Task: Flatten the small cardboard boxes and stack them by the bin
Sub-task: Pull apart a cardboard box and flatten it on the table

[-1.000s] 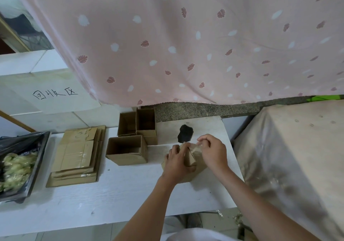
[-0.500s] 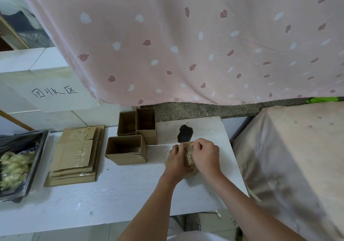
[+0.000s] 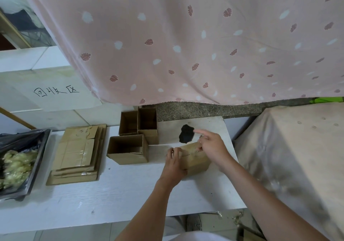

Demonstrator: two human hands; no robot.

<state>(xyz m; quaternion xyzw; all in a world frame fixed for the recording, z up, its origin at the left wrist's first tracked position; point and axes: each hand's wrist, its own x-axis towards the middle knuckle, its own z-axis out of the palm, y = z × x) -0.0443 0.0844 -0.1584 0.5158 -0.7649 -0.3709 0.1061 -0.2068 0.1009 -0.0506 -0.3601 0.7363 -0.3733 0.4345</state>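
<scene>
A small closed cardboard box (image 3: pixel 196 159) lies on the white table (image 3: pixel 115 192), right of centre. My left hand (image 3: pixel 174 164) grips its left end, fingers curled over the top. My right hand (image 3: pixel 211 145) pinches at the box's far right top edge, with the index finger stretched out to the left. Whether tape sits between those fingers I cannot tell. A stack of flattened boxes (image 3: pixel 74 155) lies at the left, next to the bin (image 3: pixel 40 158), which is lined with a black bag.
Three open boxes stand left of my hands: one on its side (image 3: pixel 128 150), two behind it (image 3: pixel 128 122) (image 3: pixel 148 120). A black patch (image 3: pixel 186 133) marks the table. A pink curtain (image 3: pixel 186 45) hangs behind. A cloth-covered block (image 3: pixel 288 157) borders the table's right edge.
The box has been turned so that its long flat side faces up. My right hand rose to its far right edge and straightened its index finger. My left hand shifted to the left end.
</scene>
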